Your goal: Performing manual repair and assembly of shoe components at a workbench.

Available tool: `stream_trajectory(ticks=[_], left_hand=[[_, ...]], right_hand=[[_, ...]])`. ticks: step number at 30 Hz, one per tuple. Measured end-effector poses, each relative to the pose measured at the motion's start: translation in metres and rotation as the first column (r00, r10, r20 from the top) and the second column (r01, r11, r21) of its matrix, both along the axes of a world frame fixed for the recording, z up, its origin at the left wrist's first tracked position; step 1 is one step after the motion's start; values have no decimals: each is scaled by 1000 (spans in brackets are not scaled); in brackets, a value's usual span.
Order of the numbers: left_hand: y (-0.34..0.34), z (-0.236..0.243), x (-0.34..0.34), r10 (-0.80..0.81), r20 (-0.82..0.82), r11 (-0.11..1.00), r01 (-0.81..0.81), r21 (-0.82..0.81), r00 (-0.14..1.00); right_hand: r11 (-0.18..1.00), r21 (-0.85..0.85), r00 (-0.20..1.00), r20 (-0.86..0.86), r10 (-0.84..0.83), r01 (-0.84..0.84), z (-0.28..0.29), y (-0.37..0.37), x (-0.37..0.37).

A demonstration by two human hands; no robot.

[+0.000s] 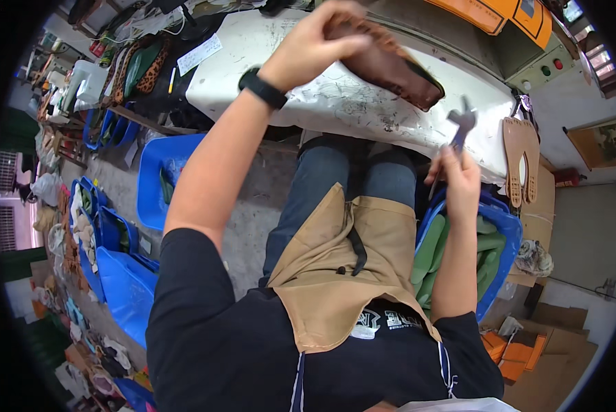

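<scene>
My left hand (pixel 321 42), with a black band on its wrist, grips a brown leather shoe upper (pixel 390 74) pulled over a last. The shoe is tilted above the white worktop (pixel 280 41), and its gathered edge lies by my fingers. My right hand (pixel 457 172) is closed round the handles of dark metal pincers (pixel 463 122). Their head points up, beyond the worktop's front right edge, a short way from the shoe's toe. Motion blurs the pincers, so I cannot tell whether their jaws are apart.
A blue basket (pixel 508 264) of green shoe lasts stands under my right forearm. Another blue bin (pixel 150 180) is on the floor at left. Brown sole-shaped pieces (pixel 522 161) hang at the worktop's right end. An orange-and-grey machine (pixel 503 27) rises behind the worktop.
</scene>
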State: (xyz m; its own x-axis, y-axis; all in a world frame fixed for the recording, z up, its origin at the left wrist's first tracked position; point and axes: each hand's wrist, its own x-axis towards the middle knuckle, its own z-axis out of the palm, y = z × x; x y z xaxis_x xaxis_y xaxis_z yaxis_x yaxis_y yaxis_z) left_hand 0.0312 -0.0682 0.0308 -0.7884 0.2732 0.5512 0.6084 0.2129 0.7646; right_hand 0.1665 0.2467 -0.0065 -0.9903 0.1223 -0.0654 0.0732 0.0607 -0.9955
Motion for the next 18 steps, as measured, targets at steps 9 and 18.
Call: stream_trajectory(ticks=[9,18], left_hand=[[-22,-50,3,175,-424,859,-348,-375,888],[10,-37,2,-13,-124,560,-95,-823,992]], right_hand=[[819,395,908,133,398,-417,-34,-42,5],[879,369,951,175,254,-303,-28,-64,-20]])
